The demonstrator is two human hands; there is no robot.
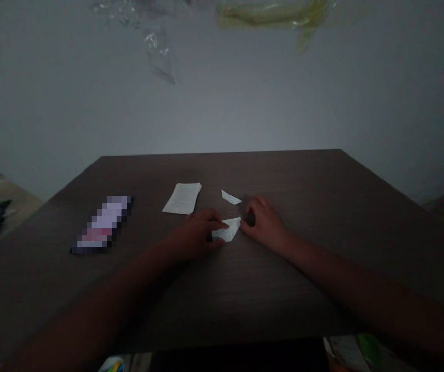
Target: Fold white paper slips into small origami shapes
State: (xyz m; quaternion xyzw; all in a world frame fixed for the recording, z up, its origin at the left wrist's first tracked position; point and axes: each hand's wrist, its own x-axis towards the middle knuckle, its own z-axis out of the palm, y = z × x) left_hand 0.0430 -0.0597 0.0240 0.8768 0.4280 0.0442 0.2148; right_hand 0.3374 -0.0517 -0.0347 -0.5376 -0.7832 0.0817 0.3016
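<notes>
A small piece of printed paper (pixel 226 233), partly folded with slanted edges, lies on the table between my hands. My left hand (pixel 196 235) grips its left side, with thumb and fingers on the sheet. At its upper right corner, the thumb and curled fingers of my right hand (pixel 266 223) pinch the edge. Just beyond the hands rests a small folded paper strip (pixel 230 197) with pointed ends. Sheets of printed paper (pixel 183 199) lie in a stack beyond my left hand.
A phone (pixel 103 225) with a blurred-out screen lies on the left of the dark wooden table (pixel 303 181). Behind the table's far edge stands a pale wall (pixel 222 103), with clear plastic (pixel 159 51) and yellowish plastic (pixel 272 15) high on it.
</notes>
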